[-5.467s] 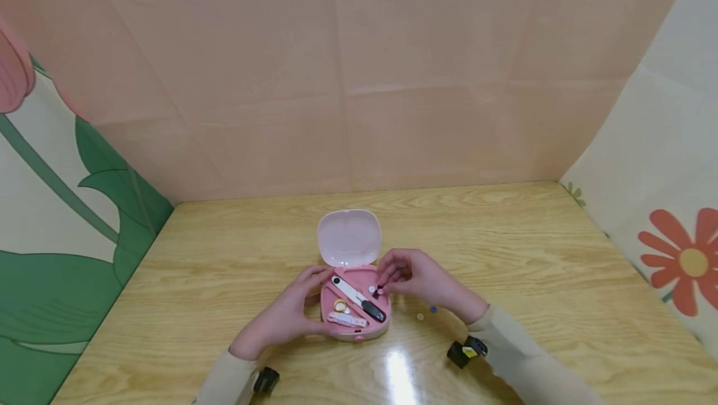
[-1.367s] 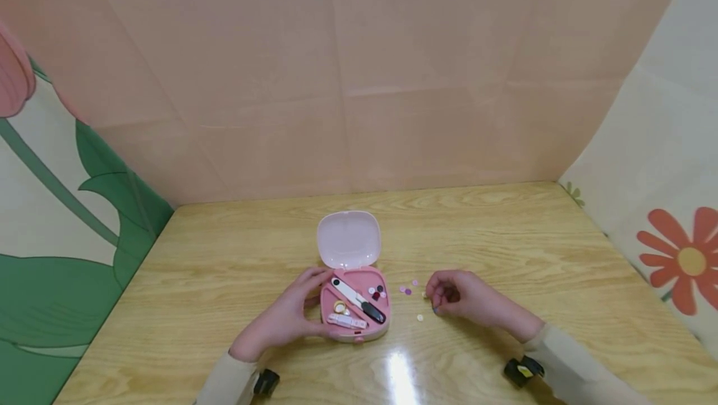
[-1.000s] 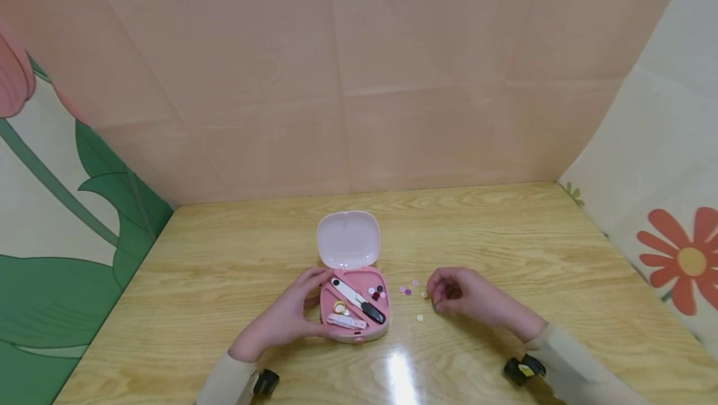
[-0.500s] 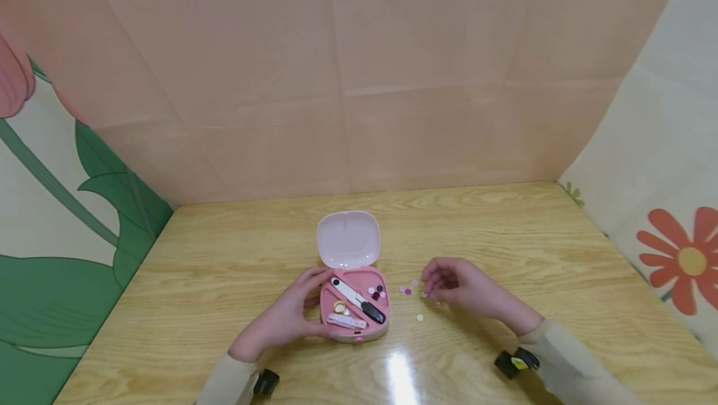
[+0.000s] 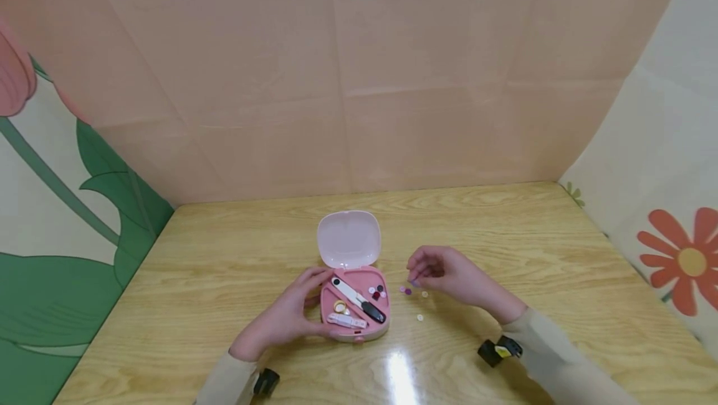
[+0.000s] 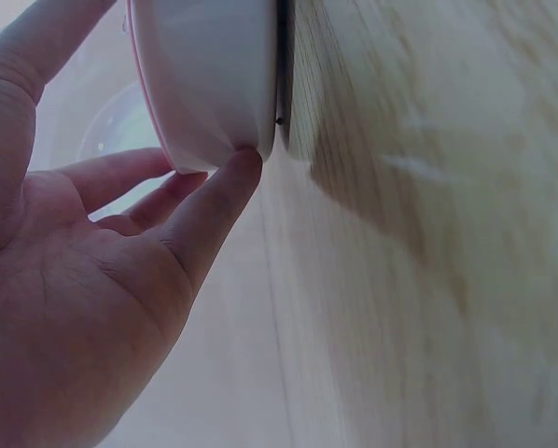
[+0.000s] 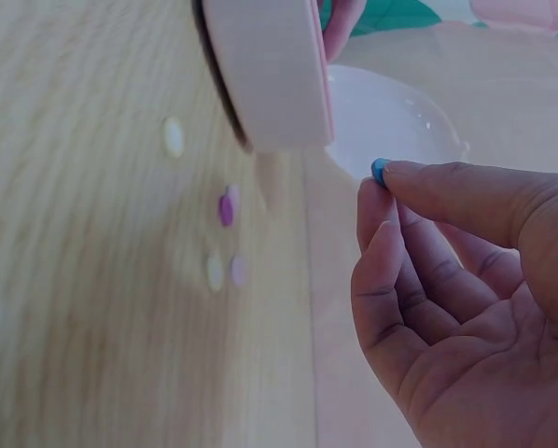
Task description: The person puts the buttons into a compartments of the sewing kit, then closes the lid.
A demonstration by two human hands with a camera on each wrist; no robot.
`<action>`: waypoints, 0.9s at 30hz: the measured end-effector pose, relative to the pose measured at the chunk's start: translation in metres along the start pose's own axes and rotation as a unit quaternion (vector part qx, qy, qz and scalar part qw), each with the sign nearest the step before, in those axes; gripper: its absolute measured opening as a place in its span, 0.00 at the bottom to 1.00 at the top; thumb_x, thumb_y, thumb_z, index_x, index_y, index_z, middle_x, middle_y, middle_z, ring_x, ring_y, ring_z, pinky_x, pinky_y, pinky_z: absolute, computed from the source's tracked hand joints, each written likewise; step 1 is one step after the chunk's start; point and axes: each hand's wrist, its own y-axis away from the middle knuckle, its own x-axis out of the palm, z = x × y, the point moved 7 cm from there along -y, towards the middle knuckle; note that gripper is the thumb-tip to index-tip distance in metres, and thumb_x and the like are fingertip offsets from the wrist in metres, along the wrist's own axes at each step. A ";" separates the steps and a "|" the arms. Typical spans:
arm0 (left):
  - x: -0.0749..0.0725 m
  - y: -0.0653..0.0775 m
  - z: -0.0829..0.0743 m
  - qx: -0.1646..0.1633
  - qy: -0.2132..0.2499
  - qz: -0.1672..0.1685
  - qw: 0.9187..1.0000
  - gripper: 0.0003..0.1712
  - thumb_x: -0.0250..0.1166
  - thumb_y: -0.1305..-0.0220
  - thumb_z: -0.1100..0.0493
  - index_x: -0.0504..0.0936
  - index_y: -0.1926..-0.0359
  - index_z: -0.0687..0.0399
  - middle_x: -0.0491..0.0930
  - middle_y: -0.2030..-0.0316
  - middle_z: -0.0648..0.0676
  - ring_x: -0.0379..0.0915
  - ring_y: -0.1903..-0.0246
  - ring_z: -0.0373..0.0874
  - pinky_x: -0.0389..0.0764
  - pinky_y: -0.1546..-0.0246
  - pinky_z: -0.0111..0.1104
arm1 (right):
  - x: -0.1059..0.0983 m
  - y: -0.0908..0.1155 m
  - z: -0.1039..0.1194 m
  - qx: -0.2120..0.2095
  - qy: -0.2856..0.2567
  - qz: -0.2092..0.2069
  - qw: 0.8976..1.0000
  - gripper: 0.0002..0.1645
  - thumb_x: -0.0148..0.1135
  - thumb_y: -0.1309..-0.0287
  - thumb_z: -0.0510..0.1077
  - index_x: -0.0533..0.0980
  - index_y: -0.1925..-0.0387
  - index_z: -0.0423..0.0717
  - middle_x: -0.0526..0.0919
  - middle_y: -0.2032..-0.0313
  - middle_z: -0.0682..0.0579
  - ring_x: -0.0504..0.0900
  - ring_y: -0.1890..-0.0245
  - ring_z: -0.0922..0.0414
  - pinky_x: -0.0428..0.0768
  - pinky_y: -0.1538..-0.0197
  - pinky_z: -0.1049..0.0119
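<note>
Pink box stands open, lower centre of the head view; lid tipped back behind it. Left hand grips the box's left side, thumb toward the front, fingers toward the back. Right hand, right of centre, pinches a blue button between thumb and fingertip, clear of the table. Lying near it: purple button beside a pink button; pale button; white button lower in frame. Inside the box: black-and-white tool set diagonally, yellow ring and white clip lower left of it, small button cluster upper right.
</note>
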 end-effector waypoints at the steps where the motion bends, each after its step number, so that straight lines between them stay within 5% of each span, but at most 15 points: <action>1: 0.000 -0.001 0.004 0.002 0.000 -0.001 1.000 0.52 0.78 0.56 0.65 0.60 0.31 0.64 0.59 0.36 0.60 0.59 0.36 0.56 0.68 0.39 0.45 | 0.001 -0.002 0.001 0.000 -0.002 0.001 1.000 0.12 0.64 0.44 0.31 0.74 0.58 0.35 0.82 0.63 0.41 0.81 0.62 0.51 0.83 0.60 0.64; 8: 0.001 -0.005 0.028 0.012 -0.013 -0.005 1.000 0.55 0.79 0.57 0.54 0.60 0.29 0.55 0.59 0.35 0.52 0.59 0.36 0.49 0.69 0.39 0.38 | 0.004 -0.013 0.010 -0.014 -0.013 0.001 1.000 0.11 0.64 0.45 0.30 0.75 0.59 0.38 0.82 0.64 0.40 0.82 0.63 0.51 0.84 0.60 0.64; 27: 0.002 -0.005 0.032 0.005 -0.021 -0.002 1.000 0.58 0.80 0.60 0.48 0.60 0.29 0.50 0.59 0.36 0.47 0.60 0.36 0.44 0.69 0.40 0.32 | 0.024 -0.034 0.017 -0.004 -0.044 -0.006 0.999 0.14 0.66 0.47 0.29 0.74 0.58 0.32 0.83 0.65 0.42 0.82 0.65 0.44 0.84 0.70 0.57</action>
